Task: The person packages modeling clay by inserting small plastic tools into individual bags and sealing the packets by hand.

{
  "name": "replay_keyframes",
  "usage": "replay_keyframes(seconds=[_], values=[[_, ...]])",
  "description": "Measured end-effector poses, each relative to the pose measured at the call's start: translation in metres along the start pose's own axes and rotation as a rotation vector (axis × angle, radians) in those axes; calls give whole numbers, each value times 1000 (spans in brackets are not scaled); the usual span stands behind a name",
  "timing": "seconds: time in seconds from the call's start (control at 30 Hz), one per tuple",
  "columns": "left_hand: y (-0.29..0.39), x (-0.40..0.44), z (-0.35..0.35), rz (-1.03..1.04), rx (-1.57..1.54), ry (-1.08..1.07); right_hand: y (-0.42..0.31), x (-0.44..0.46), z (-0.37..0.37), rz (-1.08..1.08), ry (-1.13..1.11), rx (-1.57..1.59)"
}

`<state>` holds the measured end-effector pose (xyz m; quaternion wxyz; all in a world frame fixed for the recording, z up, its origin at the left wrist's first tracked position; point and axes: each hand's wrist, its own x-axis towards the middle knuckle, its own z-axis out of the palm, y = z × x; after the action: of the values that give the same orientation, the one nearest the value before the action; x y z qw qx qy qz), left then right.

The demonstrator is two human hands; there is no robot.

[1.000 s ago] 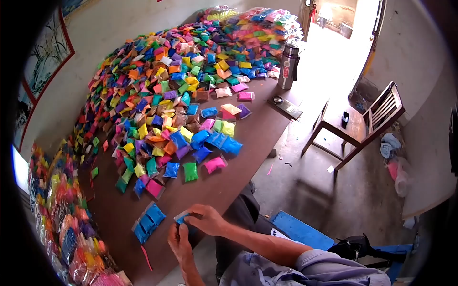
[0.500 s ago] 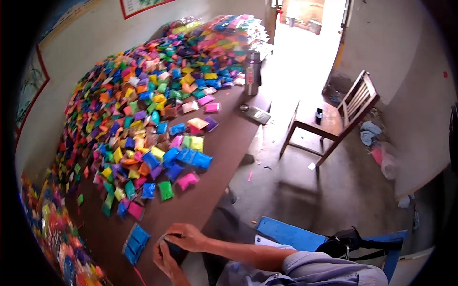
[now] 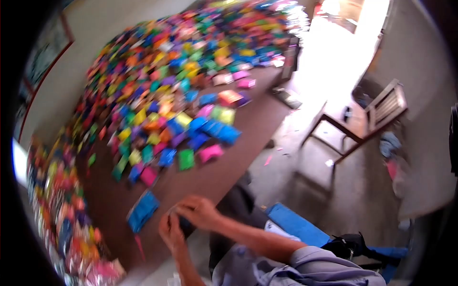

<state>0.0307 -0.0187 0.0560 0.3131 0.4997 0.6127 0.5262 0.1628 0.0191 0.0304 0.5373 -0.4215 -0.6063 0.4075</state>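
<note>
My left hand [image 3: 171,229] and my right hand [image 3: 198,213] meet fingertip to fingertip near the front edge of the brown table [image 3: 205,178]. Both are closed in a pinch. What lies between the fingers, if anything, is too small and blurred to name. Just left of my hands, a blue packet strip [image 3: 143,210] rests on the table, with a thin pink strip [image 3: 140,247] by its lower end. Beyond, small coloured packets spread out, among them a green packet [image 3: 186,159], a pink packet [image 3: 211,153] and a joined blue strip [image 3: 221,131].
A large heap of colourful packets [image 3: 157,62] covers the table's far side. Filled clear bags [image 3: 71,224] line the left. A dark flask [image 3: 289,59] stands at the far edge. On the right are a wooden chair [image 3: 358,125] and a blue bench [image 3: 298,223] with a black bag [image 3: 350,245].
The view has swung, so the table and chair sit differently in it and look blurred. My hands stay together in a pinch, slightly higher in view. The packets appear to lie as before.
</note>
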Motion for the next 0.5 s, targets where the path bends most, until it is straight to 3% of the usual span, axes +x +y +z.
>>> replay_keyframes(seconds=[0.13,0.27,0.37,0.43,0.5], values=[[-19,1,-5,-34,-34,49,-12,5,-3,112,-83,-11],[-13,-3,-5,-79,-69,81,-8,5,-3,87,-60,57],[12,-5,-5,-249,-182,-41,0,4,-1,98,-20,125],[11,-3,-5,-147,-22,-78,-6,5,0,98,-21,120],[7,-2,-3,-127,-75,-60,-9,7,-2,101,-55,104]])
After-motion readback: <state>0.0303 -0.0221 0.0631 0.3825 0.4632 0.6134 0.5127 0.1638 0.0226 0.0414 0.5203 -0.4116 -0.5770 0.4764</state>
